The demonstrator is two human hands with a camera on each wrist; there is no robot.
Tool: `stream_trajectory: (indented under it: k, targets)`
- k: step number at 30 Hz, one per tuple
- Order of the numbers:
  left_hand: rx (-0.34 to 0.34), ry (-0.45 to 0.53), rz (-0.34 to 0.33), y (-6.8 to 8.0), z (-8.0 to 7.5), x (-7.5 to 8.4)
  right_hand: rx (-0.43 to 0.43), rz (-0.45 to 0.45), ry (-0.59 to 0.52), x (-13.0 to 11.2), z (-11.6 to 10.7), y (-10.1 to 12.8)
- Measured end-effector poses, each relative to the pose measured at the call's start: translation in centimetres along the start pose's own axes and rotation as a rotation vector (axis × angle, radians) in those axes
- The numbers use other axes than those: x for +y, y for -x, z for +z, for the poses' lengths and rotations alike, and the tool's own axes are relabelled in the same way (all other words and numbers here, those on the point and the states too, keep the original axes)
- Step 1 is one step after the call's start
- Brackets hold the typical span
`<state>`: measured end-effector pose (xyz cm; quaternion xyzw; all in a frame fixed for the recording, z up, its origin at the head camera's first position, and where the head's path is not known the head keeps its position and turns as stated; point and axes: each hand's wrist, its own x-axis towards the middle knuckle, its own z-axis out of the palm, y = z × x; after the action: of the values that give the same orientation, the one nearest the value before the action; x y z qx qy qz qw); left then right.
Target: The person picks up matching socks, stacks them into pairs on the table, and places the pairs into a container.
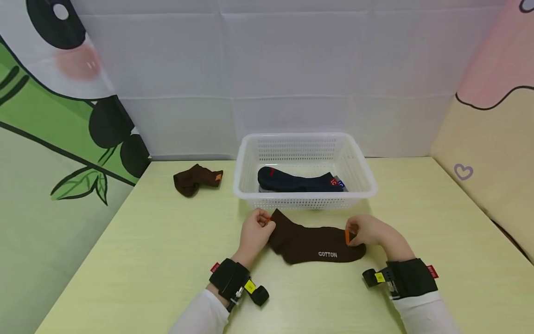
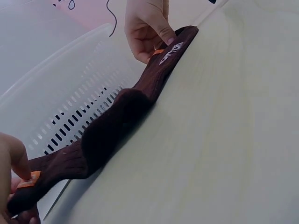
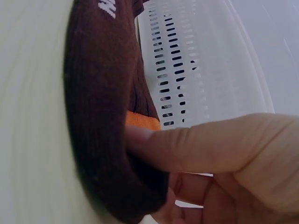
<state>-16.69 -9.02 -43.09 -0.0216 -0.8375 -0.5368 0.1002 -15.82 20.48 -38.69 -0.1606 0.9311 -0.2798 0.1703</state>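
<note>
A dark brown sock [image 1: 310, 241] with "COTTON" lettering is stretched sideways between both hands, just in front of the white basket. At its cuff end, by a small orange tag [image 2: 29, 180], my left hand [image 1: 256, 232] pinches the fabric. The thumb and fingers of my right hand [image 1: 367, 232] pinch the toe end, where an orange strip [image 3: 142, 120] shows beside the thumb. In the right wrist view the sock's edge curls around under that thumb. Part of the right fingers is hidden behind the fabric.
The white perforated basket [image 1: 306, 201] stands behind the sock, with dark navy socks [image 1: 298, 181] lying inside. Another brown sock [image 1: 197, 180] with an orange patch lies crumpled at the table's back left. A white cloth [image 1: 292, 69] hangs behind the pale yellow table [image 1: 125, 278].
</note>
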Motion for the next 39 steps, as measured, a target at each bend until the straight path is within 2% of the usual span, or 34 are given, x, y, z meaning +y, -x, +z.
stream_trajectory:
  k: [4, 11, 14, 16, 19, 21, 23, 26, 28, 39]
  targets:
    - [-0.003, -0.079, -0.007, 0.0, -0.2, 0.0, 0.004, 0.019, 0.009, 0.1, -0.4, 0.1]
    - [0.019, -0.324, 0.045, 0.0, -0.3, -0.2, 0.020, 0.034, 0.022, 0.4, -0.7, 0.2]
    - [0.008, -0.367, 0.046, 0.0, -0.3, -0.4, 0.022, 0.052, 0.026, 0.6, -0.6, 0.2]
    - [0.007, -0.343, 0.054, 0.1, -0.2, -0.4, 0.026, 0.064, 0.029, 0.6, -0.6, 0.3]
    - [-0.003, -0.185, 0.064, 0.2, 0.0, -0.3, 0.029, 0.059, 0.021, 0.6, -0.6, 0.4]
    - [-0.042, -0.079, 0.067, 0.6, 0.2, -0.2, 0.027, 0.054, 0.011, 0.6, -0.5, 0.4]
    - [-0.111, -0.001, 0.062, 1.0, 0.6, 0.1, 0.027, 0.053, 0.001, 0.5, -0.4, 0.3]
    - [-0.222, -0.010, 0.077, 1.6, 1.1, 0.5, 0.027, 0.053, -0.005, 0.4, -0.3, 0.2]
    - [-0.268, -0.027, 0.093, 1.9, 1.4, 0.7, 0.028, 0.057, -0.008, 0.3, -0.2, 0.2]
    - [-0.388, -0.079, 0.143, 2.0, 1.5, 1.0, 0.032, -0.010, -0.058, -0.6, 0.9, -0.5]
